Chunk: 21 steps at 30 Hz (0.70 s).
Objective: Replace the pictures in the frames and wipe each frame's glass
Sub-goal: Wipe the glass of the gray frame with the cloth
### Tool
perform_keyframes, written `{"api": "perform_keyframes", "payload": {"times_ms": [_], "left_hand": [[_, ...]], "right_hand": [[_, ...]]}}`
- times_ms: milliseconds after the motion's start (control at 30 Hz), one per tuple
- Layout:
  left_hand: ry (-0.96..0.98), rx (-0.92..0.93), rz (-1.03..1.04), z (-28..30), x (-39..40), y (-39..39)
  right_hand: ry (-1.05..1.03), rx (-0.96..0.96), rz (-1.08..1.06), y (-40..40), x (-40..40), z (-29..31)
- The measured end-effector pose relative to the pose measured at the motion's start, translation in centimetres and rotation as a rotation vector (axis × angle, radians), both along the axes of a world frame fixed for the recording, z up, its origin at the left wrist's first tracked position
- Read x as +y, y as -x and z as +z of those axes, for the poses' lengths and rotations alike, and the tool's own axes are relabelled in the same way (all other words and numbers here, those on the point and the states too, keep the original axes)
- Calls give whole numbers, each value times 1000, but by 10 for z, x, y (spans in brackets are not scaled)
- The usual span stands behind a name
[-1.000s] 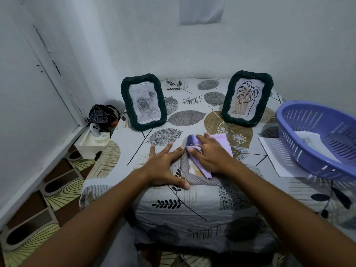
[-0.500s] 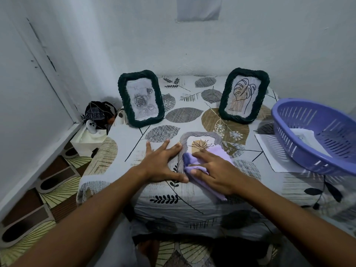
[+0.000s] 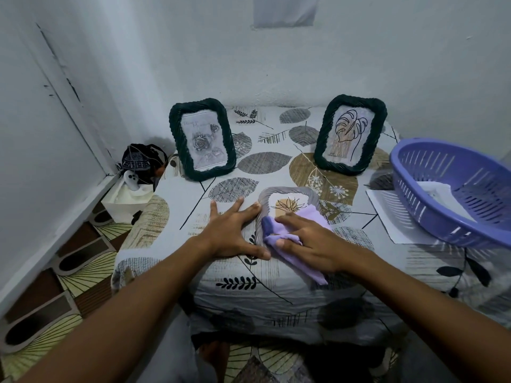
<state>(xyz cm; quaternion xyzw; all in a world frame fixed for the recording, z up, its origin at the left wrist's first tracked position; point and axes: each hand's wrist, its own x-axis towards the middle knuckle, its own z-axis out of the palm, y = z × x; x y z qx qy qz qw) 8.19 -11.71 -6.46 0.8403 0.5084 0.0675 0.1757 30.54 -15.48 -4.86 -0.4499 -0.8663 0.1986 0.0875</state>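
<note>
Since a second ago, right hand (image 3: 309,241) dragged the purple cloth (image 3: 293,233), gripped, down the flat grey frame (image 3: 287,193); its lower half is hidden. Left hand (image 3: 235,230) flat, fingers spread, against the frame's left edge. Purple basket (image 3: 453,189) holds white paper (image 3: 439,193), partly cut off.

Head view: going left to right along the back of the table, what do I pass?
White box beside the table → rose picture frame → leaf picture frame → purple basket.
</note>
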Motion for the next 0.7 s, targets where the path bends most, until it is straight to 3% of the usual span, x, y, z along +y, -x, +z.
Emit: {"api": "perform_keyframes", "payload": {"times_ms": [333,700], "left_hand": [[2,-28,21,2,-4,-1],[6,-35,23,5,-7,-2]], "right_hand": [[25,-25,-99,-46,-6,15],[162,129,-176,5,-9,16]]}}
